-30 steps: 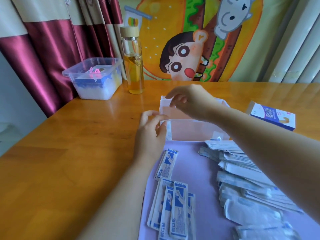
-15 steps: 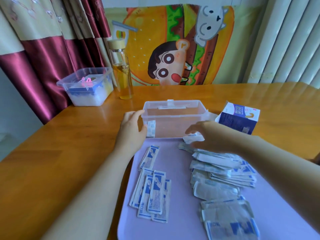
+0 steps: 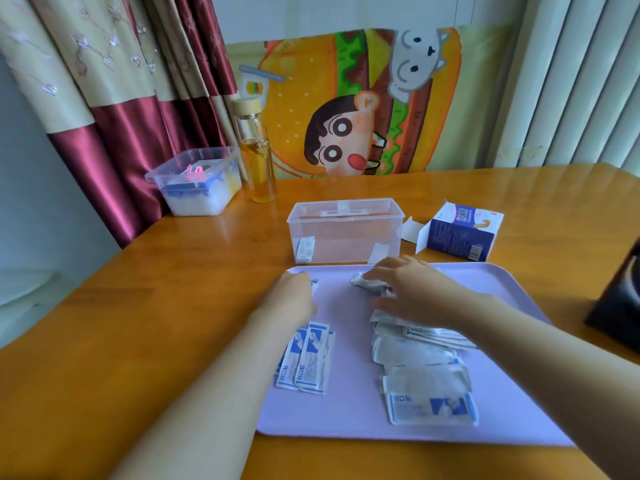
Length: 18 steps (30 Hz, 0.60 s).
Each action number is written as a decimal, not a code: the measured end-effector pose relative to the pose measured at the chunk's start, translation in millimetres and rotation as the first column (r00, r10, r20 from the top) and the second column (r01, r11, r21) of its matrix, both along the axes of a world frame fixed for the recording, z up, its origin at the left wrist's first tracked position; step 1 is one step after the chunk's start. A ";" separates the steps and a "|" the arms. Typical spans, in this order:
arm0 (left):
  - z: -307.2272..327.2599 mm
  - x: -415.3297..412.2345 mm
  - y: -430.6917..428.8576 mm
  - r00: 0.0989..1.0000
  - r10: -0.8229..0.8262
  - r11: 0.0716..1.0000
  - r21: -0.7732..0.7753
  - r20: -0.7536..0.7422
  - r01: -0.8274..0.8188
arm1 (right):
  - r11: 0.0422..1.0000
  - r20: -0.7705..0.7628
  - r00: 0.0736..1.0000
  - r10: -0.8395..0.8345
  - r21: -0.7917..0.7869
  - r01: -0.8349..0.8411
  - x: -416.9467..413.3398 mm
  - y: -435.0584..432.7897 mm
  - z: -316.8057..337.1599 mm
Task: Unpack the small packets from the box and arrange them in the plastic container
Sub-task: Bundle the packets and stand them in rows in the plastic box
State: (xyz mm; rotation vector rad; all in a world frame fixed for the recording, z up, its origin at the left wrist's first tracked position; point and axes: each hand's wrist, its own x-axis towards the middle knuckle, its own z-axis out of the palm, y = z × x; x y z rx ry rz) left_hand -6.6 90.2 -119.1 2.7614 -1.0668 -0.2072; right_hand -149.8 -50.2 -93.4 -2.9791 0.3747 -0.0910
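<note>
"On the lilac tray (image 3: 346, 306), both hands are down among the packets. See them?"

"I do. The right hand (image 3: 408, 289) lies palm down, fingers spread and nearly straight, on the far end of the big loose heap (image 3: 422, 368). It touches the top packets and curls round none of them."

"And the left hand (image 3: 294, 289)?"

"It sits at the tray's far left corner. A blue-and-white packet corner (image 3: 314, 282) peeps out right by it, but the fingers are hidden, so I cannot tell whether it grips anything."

"The tidy little stack (image 3: 308, 362)?"

"It's beside the left forearm: a few blue-printed packets, overlapping, print side up."

"Where is the plastic container (image 3: 346, 233)?"

"It stands on the wooden table (image 3: 138, 323), just past the tray's far edge. It is clear enough to see one packet (image 3: 304, 249) propped in its near left corner and a pale one (image 3: 379, 252) low at the right end."

"The box (image 3: 460, 233)?"

"It is to the right of the container, on its side, with its end flap open. The two are near each other but don't touch."

"Anything further back?"

"A bottle (image 3: 256, 161) of amber liquid and another tub (image 3: 197, 183), over by the curtain."
</note>
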 end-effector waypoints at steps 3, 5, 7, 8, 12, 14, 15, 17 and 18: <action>9.7 -0.5 -8.4 0.997 0.058 0.995 0.086 -0.042 -0.054 | 0.991 0.070 0.994 0.078 0.106 -0.085 -3.5 20.8 10.1; 18.0 1.1 -11.9 0.996 0.053 0.983 0.177 -0.072 -0.039 | 0.975 0.051 0.986 0.157 0.154 -0.163 -5.3 35.5 13.6; 23.5 4.6 -13.3 0.993 0.065 0.976 0.213 -0.098 -0.043 | 0.960 -0.010 0.970 0.242 0.147 -0.238 -6.5 48.6 14.5; 24.9 6.6 -13.6 0.991 0.074 0.975 0.217 -0.111 -0.048 | 0.957 -0.043 0.962 0.271 0.117 -0.265 -7.0 53.8 15.2; 21.8 10.6 -7.7 0.977 0.094 0.995 0.046 -0.189 -0.087 | 0.929 -0.162 0.927 0.340 -0.099 -0.358 -5.6 65.9 10.5; 19.0 14.0 -1.5 0.950 0.101 0.976 -0.156 -0.294 -0.151 | 0.917 -0.197 0.913 0.356 -0.116 -0.383 -1.0 69.0 7.5; 18.0 16.8 3.1 0.928 0.092 0.950 -0.247 -0.361 -0.190 | 0.917 -0.215 0.907 0.362 -0.091 -0.388 2.7 70.6 7.0; 16.1 22.0 13.1 0.869 0.068 0.886 -0.370 -0.491 -0.278 | 0.925 -0.247 0.898 0.364 -0.019 -0.380 12.9 72.0 6.8; 16.7 22.7 19.1 0.826 0.056 0.845 -0.414 -0.560 -0.339 | 0.927 -0.269 0.892 0.363 0.006 -0.375 19.8 72.3 8.2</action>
